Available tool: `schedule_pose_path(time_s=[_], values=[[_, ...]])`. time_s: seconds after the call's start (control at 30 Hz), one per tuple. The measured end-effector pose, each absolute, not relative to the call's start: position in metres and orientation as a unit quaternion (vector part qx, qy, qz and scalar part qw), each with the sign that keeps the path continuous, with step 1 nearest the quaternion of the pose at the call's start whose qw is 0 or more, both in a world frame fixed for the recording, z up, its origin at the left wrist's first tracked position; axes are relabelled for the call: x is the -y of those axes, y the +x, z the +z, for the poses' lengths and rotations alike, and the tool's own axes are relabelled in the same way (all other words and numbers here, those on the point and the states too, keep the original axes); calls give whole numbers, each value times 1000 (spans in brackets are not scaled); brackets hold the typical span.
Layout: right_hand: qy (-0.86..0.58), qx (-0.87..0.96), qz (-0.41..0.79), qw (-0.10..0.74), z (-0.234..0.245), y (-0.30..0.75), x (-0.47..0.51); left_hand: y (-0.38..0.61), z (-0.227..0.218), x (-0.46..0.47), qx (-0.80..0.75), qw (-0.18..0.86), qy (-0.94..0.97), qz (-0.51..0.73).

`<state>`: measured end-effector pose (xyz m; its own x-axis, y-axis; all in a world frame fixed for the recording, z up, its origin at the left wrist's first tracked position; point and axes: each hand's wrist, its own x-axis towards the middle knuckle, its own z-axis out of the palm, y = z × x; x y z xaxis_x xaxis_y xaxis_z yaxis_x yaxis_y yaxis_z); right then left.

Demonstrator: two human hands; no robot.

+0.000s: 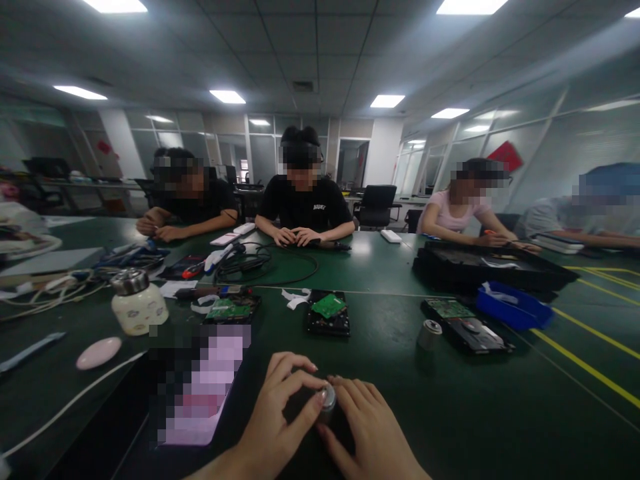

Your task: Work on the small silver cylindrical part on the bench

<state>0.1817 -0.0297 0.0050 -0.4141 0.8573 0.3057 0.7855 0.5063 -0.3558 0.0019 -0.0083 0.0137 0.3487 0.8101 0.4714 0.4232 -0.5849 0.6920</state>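
A small silver metal cylinder (327, 402) stands upright on the green table in front of me. The thumb and index finger of my left hand (285, 403) pinch its top from the left. From the right side my right hand (367, 427) curves around it, fingers behind and thumb in front. The cylinder's lower part is partly hidden by my fingers. A second, similar metal cylinder (429, 335) stands farther right, apart from my hands. Beyond my hands lies a black hard drive (327, 325) with a loose green circuit board (329, 305) on it.
Left are a phone (207, 393), a cream bottle (139, 303), a pink oval object (99, 353) and a white cable (75, 400). Another hard drive (475, 333) lies right, beside a blue bin (515, 305) and a black tray (480, 263). Several people sit opposite.
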Motion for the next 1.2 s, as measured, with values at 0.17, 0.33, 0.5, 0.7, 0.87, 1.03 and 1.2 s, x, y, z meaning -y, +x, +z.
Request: schedule_pose_path(time_s=[0.17, 0.33, 0.5, 0.7, 0.87, 1.03, 1.2], values=[[-496, 835, 85, 222, 8, 181, 30, 3, 13, 9, -391, 239, 786, 415], [-501, 834, 76, 217, 10, 179, 32, 6, 12, 7, -402, 241, 789, 397], [-498, 834, 79, 223, 13, 177, 32, 8, 14, 7, -410, 204, 769, 446], [-505, 831, 81, 219, 14, 178, 32, -1, 1, -6, -577, 116, 708, 390], [-508, 832, 82, 209, 16, 178, 35, -4, -8, -9, -582, 94, 737, 332], [-511, 832, 72, 206, 16, 178, 36, -3, -6, -8, -589, 90, 730, 336], [-509, 831, 71, 214, 16, 178, 35, -1, 4, -7, -555, 128, 718, 400]])
